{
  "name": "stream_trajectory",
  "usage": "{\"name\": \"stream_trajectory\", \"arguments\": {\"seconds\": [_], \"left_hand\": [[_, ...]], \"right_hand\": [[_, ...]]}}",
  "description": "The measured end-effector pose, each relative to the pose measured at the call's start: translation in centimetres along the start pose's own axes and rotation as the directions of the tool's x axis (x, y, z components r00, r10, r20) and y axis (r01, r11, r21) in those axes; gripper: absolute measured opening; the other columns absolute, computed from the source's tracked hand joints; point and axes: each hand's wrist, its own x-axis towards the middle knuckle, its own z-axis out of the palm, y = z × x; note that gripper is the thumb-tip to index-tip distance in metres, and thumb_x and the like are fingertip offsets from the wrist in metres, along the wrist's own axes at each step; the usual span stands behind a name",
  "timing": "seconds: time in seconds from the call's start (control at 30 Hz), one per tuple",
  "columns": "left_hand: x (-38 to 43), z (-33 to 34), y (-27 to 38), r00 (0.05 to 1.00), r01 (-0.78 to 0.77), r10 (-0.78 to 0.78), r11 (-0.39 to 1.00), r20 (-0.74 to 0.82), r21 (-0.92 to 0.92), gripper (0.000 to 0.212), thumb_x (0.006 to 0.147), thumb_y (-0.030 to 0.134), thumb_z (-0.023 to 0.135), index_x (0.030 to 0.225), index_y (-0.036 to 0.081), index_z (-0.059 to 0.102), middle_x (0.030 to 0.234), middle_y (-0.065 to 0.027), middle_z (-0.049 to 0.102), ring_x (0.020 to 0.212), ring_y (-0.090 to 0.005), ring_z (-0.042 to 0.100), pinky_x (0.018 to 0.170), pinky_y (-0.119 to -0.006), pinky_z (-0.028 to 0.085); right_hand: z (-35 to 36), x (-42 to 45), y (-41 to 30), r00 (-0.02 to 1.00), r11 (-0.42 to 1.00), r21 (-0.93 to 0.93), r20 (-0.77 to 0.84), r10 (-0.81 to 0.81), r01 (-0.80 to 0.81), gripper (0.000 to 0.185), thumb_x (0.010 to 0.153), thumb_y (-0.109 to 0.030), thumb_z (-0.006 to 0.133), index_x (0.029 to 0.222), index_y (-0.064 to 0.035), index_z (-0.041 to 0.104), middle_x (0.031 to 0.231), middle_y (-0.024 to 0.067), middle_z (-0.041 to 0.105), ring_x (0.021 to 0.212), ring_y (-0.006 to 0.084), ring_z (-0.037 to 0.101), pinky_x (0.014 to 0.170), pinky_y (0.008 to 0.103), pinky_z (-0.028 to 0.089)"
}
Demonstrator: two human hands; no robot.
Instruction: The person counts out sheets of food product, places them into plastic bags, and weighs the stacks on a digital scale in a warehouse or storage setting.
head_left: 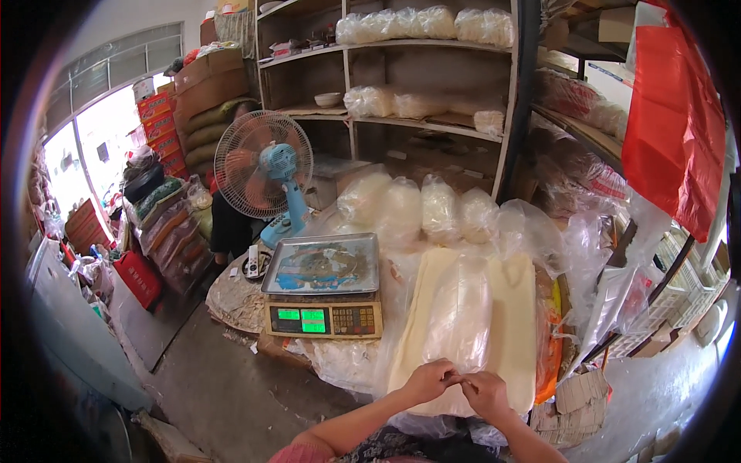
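Note:
A clear plastic bag (460, 312) lies lengthwise over a stack of pale yellow sheets (512, 324) on the table before me. At the bag's near end, my left hand (431, 381) pinches the plastic between thumb and fingers. My right hand (487, 394) meets it there, its fingertips closed on the same edge. The two hands touch or nearly touch, low over the sheets. Whether the bag's mouth is parted between my fingertips is too small to tell. The bag looks flat, with light glinting along its creases.
Left of the sheets stands a digital scale (324, 318) with a worn metal pan (321, 263). Behind it are a blue table fan (281, 162) and a remote control (253, 260). Several filled plastic bags (440, 211) line the table's back, before a shelf unit (428, 121). A person (228, 226) is partly hidden behind the fan.

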Motion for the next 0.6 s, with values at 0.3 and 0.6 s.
{"name": "stream_trajectory", "arguments": {"seconds": [0.3, 0.6], "left_hand": [[-1.1, 1.1, -1.5, 0.987, -0.156, 0.158, 0.985, -0.02, 0.073, 0.006, 0.082, 0.006, 0.06, 0.088, 0.005, 0.06, 0.085, -0.0091, 0.057, 0.077, -0.028, 0.057, 0.066, -0.035, 0.047], [4.4, 1.5, -6.8, 0.842, 0.406, -0.535, 0.716, -0.073, -0.568, 0.067, 0.079, 0.042, 0.065, 0.132, 0.006, 0.043, 0.113, -0.0228, 0.058, 0.108, -0.0323, 0.055, 0.094, -0.038, 0.042]], "right_hand": [[-0.7, -0.2, -0.1, 0.793, 0.645, 0.465, 0.41, 0.45, -0.607, 0.008, 0.088, -0.001, 0.053, 0.094, 0.0048, 0.053, 0.069, 0.0118, 0.065, 0.064, 0.0177, 0.067, 0.056, 0.0278, 0.052], [4.0, -0.3, 11.4, 0.505, -0.138, 0.762, 0.54, 0.673, -0.632, 0.044, 0.085, -0.02, 0.066, 0.12, 0.0004, 0.05, 0.101, 0.008, 0.062, 0.096, 0.0182, 0.061, 0.077, 0.031, 0.053]]}}
